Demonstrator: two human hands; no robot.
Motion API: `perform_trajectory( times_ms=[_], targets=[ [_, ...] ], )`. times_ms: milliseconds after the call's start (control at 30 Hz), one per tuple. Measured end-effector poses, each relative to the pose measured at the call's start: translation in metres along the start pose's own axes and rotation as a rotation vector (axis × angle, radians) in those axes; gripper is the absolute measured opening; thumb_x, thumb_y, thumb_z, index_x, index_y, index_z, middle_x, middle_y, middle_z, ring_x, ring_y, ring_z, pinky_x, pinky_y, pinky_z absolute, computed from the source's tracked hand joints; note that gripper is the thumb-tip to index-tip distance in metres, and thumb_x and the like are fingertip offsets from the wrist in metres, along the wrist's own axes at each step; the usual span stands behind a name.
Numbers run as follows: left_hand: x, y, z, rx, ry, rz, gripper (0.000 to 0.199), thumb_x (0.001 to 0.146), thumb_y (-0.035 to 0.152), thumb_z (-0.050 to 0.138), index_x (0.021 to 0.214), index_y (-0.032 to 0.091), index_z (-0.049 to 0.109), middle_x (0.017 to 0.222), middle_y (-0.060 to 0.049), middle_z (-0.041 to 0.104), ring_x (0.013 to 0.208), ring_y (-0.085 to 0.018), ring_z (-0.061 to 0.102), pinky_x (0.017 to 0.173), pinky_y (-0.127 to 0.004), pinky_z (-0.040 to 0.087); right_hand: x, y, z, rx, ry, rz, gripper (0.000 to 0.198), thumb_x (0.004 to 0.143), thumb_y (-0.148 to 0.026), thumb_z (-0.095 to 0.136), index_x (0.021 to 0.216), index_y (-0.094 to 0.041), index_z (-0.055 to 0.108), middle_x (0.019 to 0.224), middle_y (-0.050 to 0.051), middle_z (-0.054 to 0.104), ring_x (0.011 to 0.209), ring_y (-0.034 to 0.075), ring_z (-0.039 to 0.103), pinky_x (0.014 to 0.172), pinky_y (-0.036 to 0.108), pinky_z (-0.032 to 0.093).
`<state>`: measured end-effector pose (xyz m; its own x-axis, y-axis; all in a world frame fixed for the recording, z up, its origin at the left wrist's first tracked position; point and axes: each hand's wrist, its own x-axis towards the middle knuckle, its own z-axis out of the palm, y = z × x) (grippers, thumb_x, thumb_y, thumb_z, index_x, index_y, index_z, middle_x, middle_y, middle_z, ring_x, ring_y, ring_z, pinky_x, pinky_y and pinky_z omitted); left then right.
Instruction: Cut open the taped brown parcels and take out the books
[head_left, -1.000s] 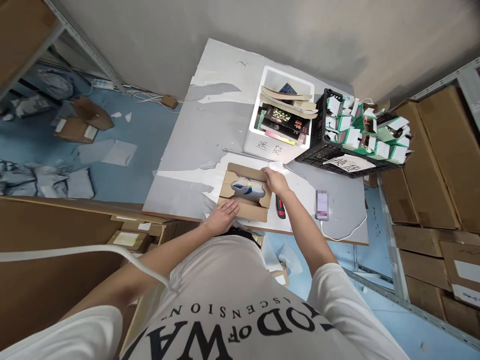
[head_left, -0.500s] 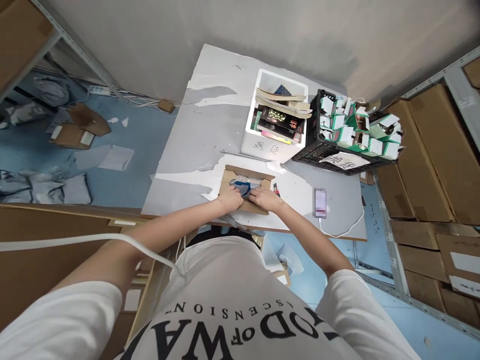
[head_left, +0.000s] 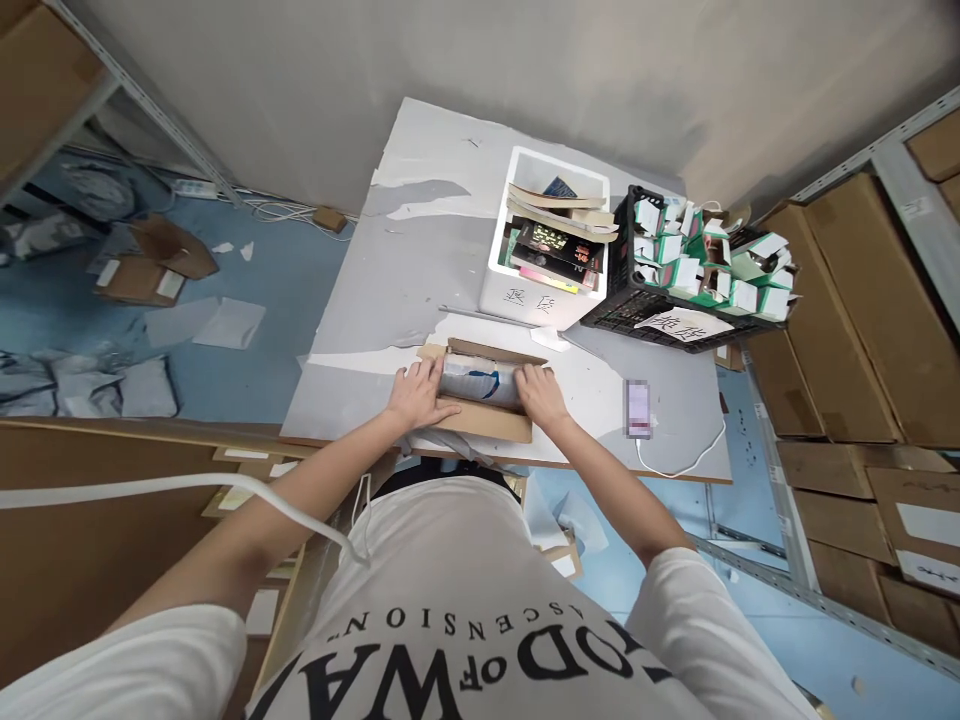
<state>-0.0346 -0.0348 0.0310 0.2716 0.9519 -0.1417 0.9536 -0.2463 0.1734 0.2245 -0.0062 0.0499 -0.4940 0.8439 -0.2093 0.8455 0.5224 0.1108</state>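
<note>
A small open cardboard box (head_left: 484,420) lies near the front edge of the table, its long flaps folded outward. Inside rests a bundle in clear plastic wrap (head_left: 469,378) with a blue patch; what is under the wrap I cannot make out. At the box's left end, my left hand (head_left: 418,395) grips the wall, thumb along the front flap and fingers over the end. My right hand (head_left: 541,395) is closed over the right end, its fingertips bent down inside beside the wrapped bundle.
Behind the box stand a white bin (head_left: 544,302) of books and a black crate (head_left: 626,312) of green-and-white cartons. A phone (head_left: 638,408) on a charging cable lies to the right. A white cable (head_left: 187,482) crosses above my left forearm. Shelves of cartons (head_left: 832,400) flank the right side.
My hands have moved apart from the middle of the box to its two ends. The wrapped bundle now shows more fully, and the front flap is more visible.
</note>
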Motion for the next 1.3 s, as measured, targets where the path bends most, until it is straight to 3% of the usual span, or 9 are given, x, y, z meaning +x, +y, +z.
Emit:
perform_trajectory(
  times_ms=[133,233,367,567,733,900,1100,1167,1300],
  targets=[
    [-0.001,-0.001,0.007,-0.066,0.020,-0.022,0.102,0.072,0.072,0.049,0.147,0.008,0.023,0.133,-0.023,0.044,0.117,-0.037,0.041,0.095,-0.047,0.031,0.030,-0.024,0.004,0.020,-0.010,0.024,0.045,0.089,-0.005,0.031,0.133,-0.007,0.039,0.114,0.021,0.054,0.102,0.027,0.049,0.083,0.038,0.040],
    [0.001,0.000,0.008,-0.092,0.046,-0.044,0.102,0.071,0.073,0.051,0.146,0.009,0.026,0.133,-0.023,0.044,0.117,-0.037,0.040,0.096,-0.048,0.030,0.041,-0.030,0.006,0.038,-0.054,0.086,0.040,0.087,-0.006,0.035,0.125,-0.007,0.047,0.115,0.021,0.052,0.103,0.029,0.048,0.083,0.039,0.041],
    [-0.002,0.001,0.008,-0.106,0.058,-0.067,0.102,0.069,0.072,0.053,0.146,0.008,0.026,0.131,-0.023,0.045,0.117,-0.038,0.040,0.097,-0.050,0.029,0.035,-0.028,0.008,0.095,-0.160,0.021,0.032,0.084,-0.004,0.041,0.112,-0.008,0.055,0.112,0.020,0.056,0.104,0.029,0.050,0.085,0.039,0.040],
    [-0.002,-0.001,0.009,-0.137,0.069,-0.072,0.103,0.066,0.073,0.057,0.143,0.010,0.031,0.125,-0.022,0.049,0.114,-0.037,0.043,0.096,-0.050,0.031,0.023,-0.018,-0.007,0.172,-0.255,-0.018,0.038,0.081,-0.013,0.054,0.118,-0.016,0.051,0.100,0.013,0.067,0.084,0.027,0.060,0.072,0.037,0.044],
    [0.002,-0.003,0.000,-0.271,0.093,-0.136,0.108,0.054,0.072,0.068,0.139,0.014,0.037,0.125,-0.020,0.048,0.118,-0.040,0.044,0.101,-0.053,0.031,0.023,0.005,-0.068,0.248,-0.187,-0.079,0.036,0.080,-0.031,0.063,0.114,-0.020,0.056,0.098,0.011,0.068,0.085,0.027,0.060,0.070,0.035,0.042],
    [0.004,-0.003,-0.047,-0.665,0.293,-0.016,0.135,0.042,0.063,0.081,0.149,0.013,0.015,0.145,-0.023,0.031,0.135,-0.040,0.030,0.108,-0.053,0.028,0.021,0.028,-0.156,0.236,-0.203,-0.192,0.029,0.074,-0.032,0.069,0.100,-0.022,0.064,0.086,0.003,0.067,0.080,0.021,0.060,0.066,0.027,0.036],
    [0.001,0.012,-0.101,-1.371,0.200,0.155,0.071,0.057,0.046,0.082,0.116,0.012,0.060,0.110,-0.013,0.066,0.106,-0.029,0.060,0.093,-0.041,0.048,0.037,0.034,-0.245,0.370,-0.253,-0.376,0.034,0.065,-0.035,0.077,0.095,-0.022,0.068,0.084,0.000,0.068,0.079,0.018,0.059,0.071,0.028,0.038],
    [-0.007,0.019,-0.105,-1.536,0.243,0.112,0.060,0.058,0.042,0.082,0.107,0.013,0.063,0.105,-0.011,0.068,0.101,-0.028,0.062,0.089,-0.039,0.050,0.042,0.037,-0.263,0.485,-0.163,-0.438,0.041,0.063,-0.040,0.079,0.097,-0.021,0.068,0.090,0.001,0.068,0.085,0.020,0.059,0.077,0.030,0.041],
    [-0.027,0.025,-0.105,-1.872,0.280,-0.053,0.061,0.058,0.039,0.083,0.110,0.016,0.062,0.108,-0.009,0.068,0.100,-0.027,0.063,0.086,-0.037,0.052,0.035,0.042,-0.266,0.914,0.317,-0.413,0.056,0.072,-0.052,0.070,0.118,-0.023,0.059,0.120,0.005,0.060,0.109,0.024,0.054,0.091,0.040,0.043]
  ],
)
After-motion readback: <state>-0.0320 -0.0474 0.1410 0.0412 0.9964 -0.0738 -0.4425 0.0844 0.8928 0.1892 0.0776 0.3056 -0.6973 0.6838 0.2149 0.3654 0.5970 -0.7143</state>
